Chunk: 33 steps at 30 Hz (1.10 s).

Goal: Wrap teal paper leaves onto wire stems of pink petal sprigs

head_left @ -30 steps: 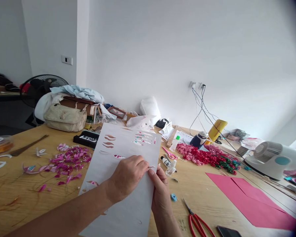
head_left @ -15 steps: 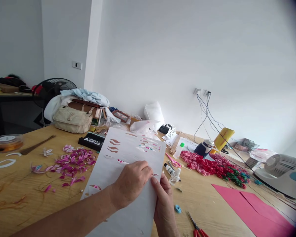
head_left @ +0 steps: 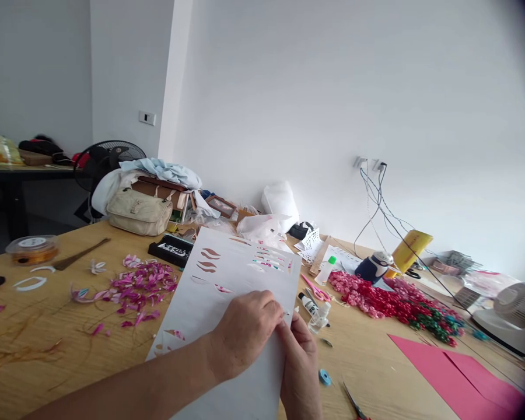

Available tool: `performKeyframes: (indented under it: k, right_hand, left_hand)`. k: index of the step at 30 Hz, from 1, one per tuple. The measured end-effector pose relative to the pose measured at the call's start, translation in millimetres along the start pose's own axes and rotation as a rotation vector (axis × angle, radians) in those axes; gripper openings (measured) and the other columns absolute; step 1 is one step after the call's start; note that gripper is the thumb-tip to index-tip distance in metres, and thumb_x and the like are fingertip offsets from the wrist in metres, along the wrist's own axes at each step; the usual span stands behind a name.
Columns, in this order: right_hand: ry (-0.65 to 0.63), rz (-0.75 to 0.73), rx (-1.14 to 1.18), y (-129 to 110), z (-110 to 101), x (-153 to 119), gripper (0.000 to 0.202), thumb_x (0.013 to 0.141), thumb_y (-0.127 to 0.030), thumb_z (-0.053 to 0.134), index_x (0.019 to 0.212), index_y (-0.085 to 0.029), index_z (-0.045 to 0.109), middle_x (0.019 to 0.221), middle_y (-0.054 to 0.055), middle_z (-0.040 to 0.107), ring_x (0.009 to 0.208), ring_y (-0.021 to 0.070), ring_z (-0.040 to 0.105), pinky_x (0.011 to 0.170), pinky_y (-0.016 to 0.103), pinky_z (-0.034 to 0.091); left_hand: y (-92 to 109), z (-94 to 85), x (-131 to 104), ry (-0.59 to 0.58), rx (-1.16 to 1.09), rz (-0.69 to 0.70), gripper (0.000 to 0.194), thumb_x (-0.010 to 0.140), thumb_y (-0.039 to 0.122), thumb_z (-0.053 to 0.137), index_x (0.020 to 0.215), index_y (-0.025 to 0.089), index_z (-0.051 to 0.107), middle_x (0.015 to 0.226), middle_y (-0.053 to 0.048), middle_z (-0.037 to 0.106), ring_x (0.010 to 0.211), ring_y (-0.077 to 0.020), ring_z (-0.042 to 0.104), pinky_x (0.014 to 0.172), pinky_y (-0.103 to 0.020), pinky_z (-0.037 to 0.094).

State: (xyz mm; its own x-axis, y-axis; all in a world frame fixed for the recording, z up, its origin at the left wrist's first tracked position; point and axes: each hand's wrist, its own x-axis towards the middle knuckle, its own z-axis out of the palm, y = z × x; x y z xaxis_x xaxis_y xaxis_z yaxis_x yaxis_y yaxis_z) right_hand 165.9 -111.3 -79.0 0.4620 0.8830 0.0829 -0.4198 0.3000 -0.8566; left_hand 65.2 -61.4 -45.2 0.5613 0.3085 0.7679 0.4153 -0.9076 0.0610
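A white paper sheet with several leaf-shaped cutouts is tilted up above the table. My right hand grips its right edge, thumb on the front and fingers behind. My left hand lies across the front of the sheet, its fingers curled and closed against the paper by the right thumb. Whatever is between the left fingertips is hidden. Beyond the sheet, to its left, lies a heap of pink and purple petals.
Red-handled scissors, a blue tape roll, small bottles and pink scissors lie at the right. Farther right are red and green flower strands and pink paper. A wire spool stands at the left.
The whole scene has shifted right as my view turned left. My left fingertips have moved slightly over the paper, closer to the right thumb. The right hand still holds the sheet's edge.
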Motion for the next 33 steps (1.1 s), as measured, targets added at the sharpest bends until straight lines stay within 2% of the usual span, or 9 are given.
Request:
performKeyframes:
  k: [3,11,18,23,30,33]
  right_hand:
    - [0.014,-0.007,0.002,1.5,-2.4,1.4,0.02,0.054,-0.029,0.077,0.067,-0.021,0.063,0.061,-0.003,0.066,0.053,0.0133,0.056,0.05,0.021,0.044]
    - [0.02,-0.055,-0.033,1.2,-3.8,0.8,0.016,0.059,-0.031,0.074,0.065,-0.021,0.064,0.062,-0.002,0.064,0.056,0.0132,0.053,0.052,0.021,0.043]
    - [0.028,-0.094,-0.159,3.4,-4.9,-2.4,0.018,0.064,-0.035,0.071,0.07,-0.02,0.065,0.064,-0.002,0.064,0.059,0.013,0.051,0.054,0.021,0.041]
    - [0.019,-0.125,-0.219,4.3,-7.8,-0.2,0.02,0.066,-0.038,0.069,0.073,-0.02,0.065,0.065,-0.001,0.064,0.06,0.0146,0.052,0.055,0.023,0.041]
    - [0.085,-0.213,-0.276,10.9,-4.6,0.8,0.02,0.066,-0.039,0.067,0.07,-0.02,0.064,0.062,-0.002,0.062,0.057,0.0143,0.05,0.051,0.022,0.037]
    - [0.071,-0.24,-0.313,9.5,-0.8,-2.3,0.022,0.068,-0.04,0.066,0.07,-0.018,0.064,0.062,-0.001,0.059,0.058,0.0136,0.048,0.052,0.022,0.037]
  left_hand:
    - [-0.3,2.2,-2.4,0.026,0.036,0.039,0.019,0.083,0.008,0.043,0.067,0.016,0.049,0.064,0.001,0.05,0.058,-0.0133,0.05,0.05,-0.024,0.038]
    - [-0.3,1.0,-3.2,0.049,0.103,0.085,0.024,0.085,0.007,0.039,0.064,0.016,0.046,0.062,0.0,0.047,0.056,-0.0131,0.047,0.049,-0.024,0.036]
    - [-0.1,-7.9,1.5,-0.134,0.024,-0.061,0.018,0.081,0.008,0.047,0.066,0.016,0.05,0.066,0.001,0.053,0.059,-0.0133,0.052,0.049,-0.023,0.038]
    - [3.6,-12.6,3.8,-0.23,-0.055,-0.097,0.013,0.081,0.01,0.049,0.071,0.016,0.053,0.071,0.001,0.056,0.063,-0.0129,0.056,0.053,-0.022,0.04]
    - [3.3,-23.6,6.5,-0.319,0.045,-0.118,0.017,0.079,0.004,0.045,0.07,0.016,0.052,0.07,0.0,0.056,0.062,-0.0156,0.056,0.05,-0.024,0.039]
    - [-1.1,-27.7,9.1,-0.355,0.046,-0.139,0.018,0.078,0.003,0.045,0.068,0.016,0.053,0.068,0.0,0.057,0.059,-0.015,0.056,0.048,-0.024,0.036]
